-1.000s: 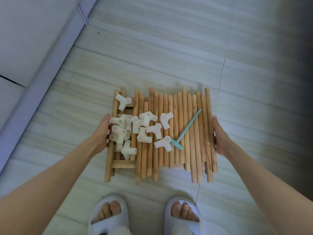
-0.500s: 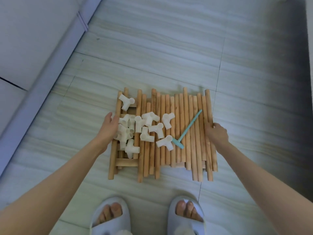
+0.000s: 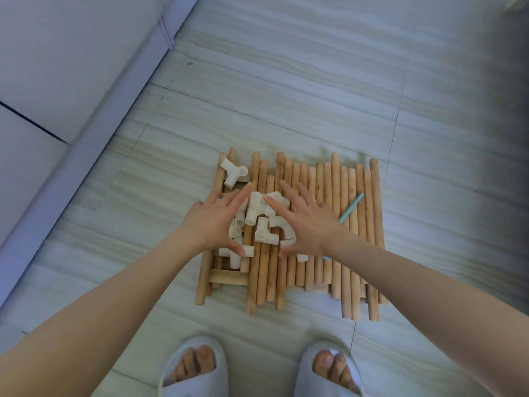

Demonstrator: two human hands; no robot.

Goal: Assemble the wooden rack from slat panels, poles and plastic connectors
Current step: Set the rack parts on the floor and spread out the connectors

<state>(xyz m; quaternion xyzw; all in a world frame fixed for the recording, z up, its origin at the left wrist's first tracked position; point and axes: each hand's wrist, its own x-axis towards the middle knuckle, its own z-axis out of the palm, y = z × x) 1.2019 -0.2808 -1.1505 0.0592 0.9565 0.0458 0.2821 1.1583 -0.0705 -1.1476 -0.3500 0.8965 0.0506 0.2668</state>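
Both hands are spread flat, fingers straight, over one heap: the left hand (image 3: 213, 222) on the heap's left side and the right hand (image 3: 307, 224) on its right, neither one curled round anything, thumbs turned in toward each other at the near edge. Between and partly under the palms lies the pile of white plastic three-way pipe connectors (image 3: 259, 219), so it sits directly beneath both hands and equally close to each; one stray white connector (image 3: 233, 171) lies apart at the far left, a little nearer the left hand. Under the connectors is the bed of round light-wood poles (image 3: 323, 239), packed side by side with their long axes running near to far, so anything swept sideways would likely bump across them. At the left a wooden slat panel with cross rungs (image 3: 226, 277) shows from beneath the poles. A thin teal plastic stick (image 3: 351, 208) lies slantwise on the poles, just right of the right hand. All of it rests on a pale striped tile floor (image 3: 315, 96); a white skirting and wall (image 3: 71, 81) runs along the left, and two white open-toe slippers (image 3: 191, 371) stand at the near edge
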